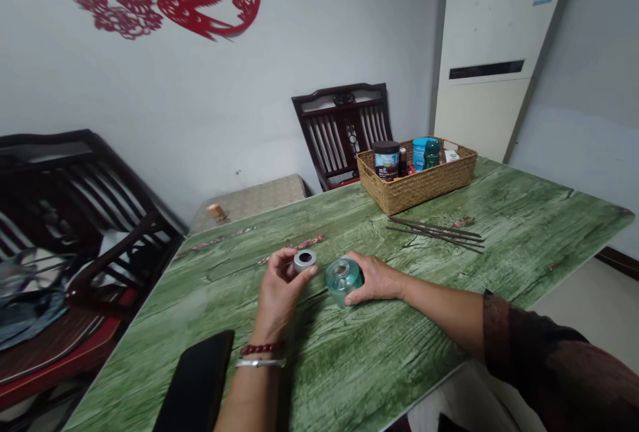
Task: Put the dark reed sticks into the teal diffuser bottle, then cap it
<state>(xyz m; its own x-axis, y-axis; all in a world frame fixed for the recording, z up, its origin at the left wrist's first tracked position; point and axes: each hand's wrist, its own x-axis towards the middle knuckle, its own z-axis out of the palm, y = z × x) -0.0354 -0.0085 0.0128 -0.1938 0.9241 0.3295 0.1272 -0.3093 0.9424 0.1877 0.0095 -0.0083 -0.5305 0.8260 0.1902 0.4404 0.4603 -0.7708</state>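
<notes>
A round silver metal collar with a dark central hole (304, 260) is being pinched between the thumb and fingertips of the left hand (279, 292), its open face being turned upward and kept in view. The right hand (375, 279) is being cupped around a squat, pale teal glass bottle (343, 280), with the fingers being curved over its side. The bottle is being kept on the green wood-grain table top (499, 272), apparently steadied by that grip, with its mouth tilted slightly toward the camera. The collar and the bottle are being held near each other but not touching, so both can be seen together.

A flat black smartphone (197, 385) is being left beside the left forearm, near the table's edge and out of the way of the hands. Thin, dark reed sticks (434, 233) are being kept in a loose bundle farther along the table, well apart from the hands. At the far end, a rectangular woven wicker basket (417, 182) is being used to gather a dark-lidded jar (386, 159) and other small containers together in one place.
</notes>
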